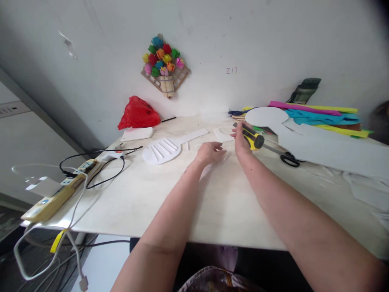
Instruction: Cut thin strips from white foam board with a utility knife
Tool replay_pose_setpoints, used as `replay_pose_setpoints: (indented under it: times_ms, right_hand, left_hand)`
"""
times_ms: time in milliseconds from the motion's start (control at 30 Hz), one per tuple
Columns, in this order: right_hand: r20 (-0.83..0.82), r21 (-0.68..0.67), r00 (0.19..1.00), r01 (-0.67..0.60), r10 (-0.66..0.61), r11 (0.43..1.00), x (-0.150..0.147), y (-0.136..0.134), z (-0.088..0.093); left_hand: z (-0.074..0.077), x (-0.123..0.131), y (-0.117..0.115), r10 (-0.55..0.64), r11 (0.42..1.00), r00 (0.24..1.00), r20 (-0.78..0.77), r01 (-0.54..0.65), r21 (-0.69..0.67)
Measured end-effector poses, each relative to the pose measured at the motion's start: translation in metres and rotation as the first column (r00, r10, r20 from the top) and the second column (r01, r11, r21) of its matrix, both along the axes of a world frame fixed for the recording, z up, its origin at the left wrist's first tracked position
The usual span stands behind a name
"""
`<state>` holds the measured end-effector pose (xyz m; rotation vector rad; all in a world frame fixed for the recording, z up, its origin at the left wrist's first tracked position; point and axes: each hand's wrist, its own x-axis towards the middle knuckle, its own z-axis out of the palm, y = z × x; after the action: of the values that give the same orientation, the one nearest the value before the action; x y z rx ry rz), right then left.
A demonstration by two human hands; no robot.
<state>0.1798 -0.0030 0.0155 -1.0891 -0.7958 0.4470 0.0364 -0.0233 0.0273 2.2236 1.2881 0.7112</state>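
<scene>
My left hand (pixel 209 153) is low over the middle of the table, its fingers loosely bent and apart, with small pale scraps near them. Just right of it, my right hand (pixel 242 142) is closed on a yellow-and-black utility knife (pixel 251 137), whose rounded black end points right. Left of my hands lies a white paddle-shaped cutout (pixel 162 153) with several thin white strips across its round part and a handle reaching toward the back. A curved white piece (pixel 223 135) lies between and beyond my hands. Black-handled scissors (pixel 288 159) rest right of the knife.
White sheets (pixel 328 146) and colored crepe paper rolls (pixel 325 117) cover the right side. A red plastic bag (pixel 138 113) sits at the back left above a white pad (pixel 137 134). A power strip (pixel 60 194) with tangled cables runs along the left edge.
</scene>
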Motion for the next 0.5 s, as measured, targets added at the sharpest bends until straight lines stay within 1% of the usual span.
replay_pose_setpoints:
  times_ms: [33, 67, 100, 133, 167, 233, 300, 400, 500]
  right_hand:
    - [0.013, 0.017, 1.000, 0.000, -0.001, 1.000, 0.000, -0.001, 0.001]
    - [0.020, 0.019, 1.000, -0.005, 0.005, 1.000, -0.001, -0.002, 0.001]
    - [0.024, 0.005, 1.000, -0.018, 0.018, 1.000, -0.004, -0.003, 0.000]
    - [0.030, -0.017, 0.999, -0.037, 0.037, 0.999, -0.007, -0.005, -0.001]
    - [0.035, -0.045, 0.998, -0.057, 0.059, 0.997, -0.011, -0.006, -0.002]
    - [0.064, -0.092, 0.992, -0.101, 0.107, 0.991, -0.019, -0.010, -0.005]
    - [0.076, -0.145, 0.984, -0.151, 0.163, 0.978, -0.028, -0.012, -0.008]
    - [0.048, -0.223, 0.972, -0.215, 0.231, 0.951, -0.040, -0.014, -0.017]
    - [0.033, -0.319, 0.975, -0.196, 0.218, 0.927, -0.046, -0.013, -0.029]
  left_hand:
    - [0.001, 0.000, 0.000, 0.032, 0.999, 0.999, 0.006, -0.032, 0.018]
    - [0.002, -0.003, 0.000, 0.100, 0.995, 0.995, -0.002, -0.100, 0.024]
    - [0.004, -0.009, 0.002, 0.215, 0.976, 0.977, -0.009, -0.215, 0.039]
    - [0.005, -0.018, 0.004, 0.334, 0.941, 0.942, -0.018, -0.333, 0.061]
    - [0.005, -0.027, 0.008, 0.429, 0.901, 0.903, -0.027, -0.425, 0.089]
    - [0.002, -0.047, 0.015, 0.567, 0.821, 0.823, -0.041, -0.559, 0.117]
    - [-0.004, -0.062, 0.021, 0.618, 0.784, 0.783, -0.065, -0.608, 0.126]
    - [-0.015, -0.071, 0.027, 0.616, 0.786, 0.780, -0.111, -0.599, 0.150]
    - [-0.023, -0.070, 0.030, 0.615, 0.788, 0.771, -0.166, -0.598, 0.144]
